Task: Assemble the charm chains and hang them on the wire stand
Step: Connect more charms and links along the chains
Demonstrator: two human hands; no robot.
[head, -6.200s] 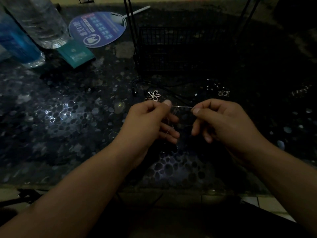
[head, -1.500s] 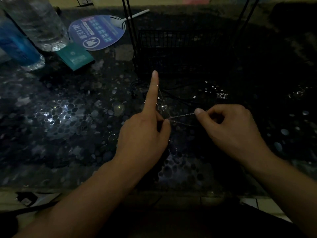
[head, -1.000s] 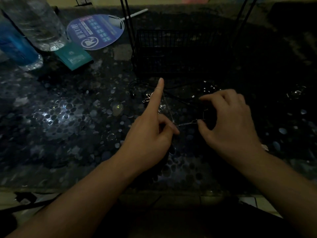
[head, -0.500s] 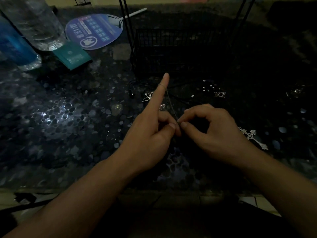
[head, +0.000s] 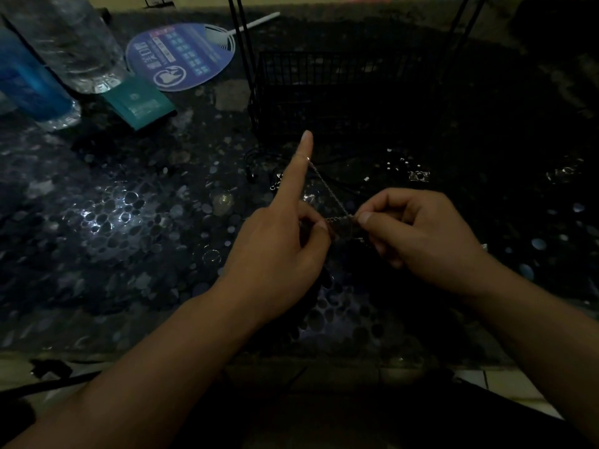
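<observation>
The chain (head: 329,189), a thin silvery one, is hanging in the air over the middle of the counter (head: 97,222), running from the raised forefinger of the left hand (head: 278,251) down and right to the right hand (head: 418,231), then turning back left along a short level stretch toward the left thumb. The left hand's grip is pinching that near end between thumb and curled fingers while the forefinger is pointing straight up with the chain looped round it near the tip. The right hand's grip is pinching the chain at the bend between thumb and forefinger; whatever else it is holding is hidden under its curled fingers.

The light is dim, so much is hard to make out. The wire stand (head: 340,85) is sitting at the far middle, black on a dark top, its uprights cut off by the top edge. Small shiny pieces (head: 419,175) are lying to the right of it, too small to tell apart. A dark cord (head: 252,163) is lying just left of the forefinger.

At far left, a clear bottle (head: 74,43) and a blue bottle (head: 29,85) are both cut off by the frame. Beside them a teal packet (head: 139,103) is lying flat, its print too small to read. A round blue fan (head: 181,56) with a white handle is showing rows of writing and a round white logo, none of it readable.
</observation>
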